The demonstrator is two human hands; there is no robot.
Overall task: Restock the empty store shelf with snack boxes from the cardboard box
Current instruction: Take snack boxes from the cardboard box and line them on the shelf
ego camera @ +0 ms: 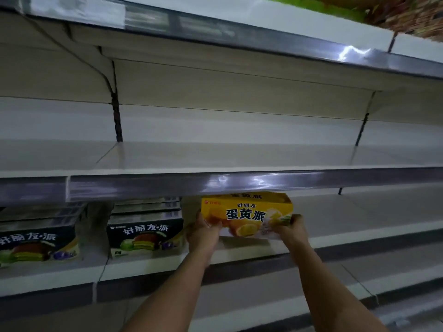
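Note:
A yellow snack box (pixel 247 213) with Chinese lettering is held by both hands just above the lower shelf (pixel 335 233), under the edge of the shelf above. My left hand (pixel 203 232) grips its left end and my right hand (pixel 291 227) grips its right end. To the left, two stacks of dark snack boxes stand on the same shelf: one stack (pixel 145 232) right beside my left hand, the other stack (pixel 38 238) at the far left. The cardboard box is out of view.
The middle shelf (pixel 215 156) above holds nothing, and its grey price rail (pixel 191 185) overhangs the yellow box. A top shelf (pixel 263 27) carries blurred goods at the far right. The lower shelf is bare to the right of the yellow box.

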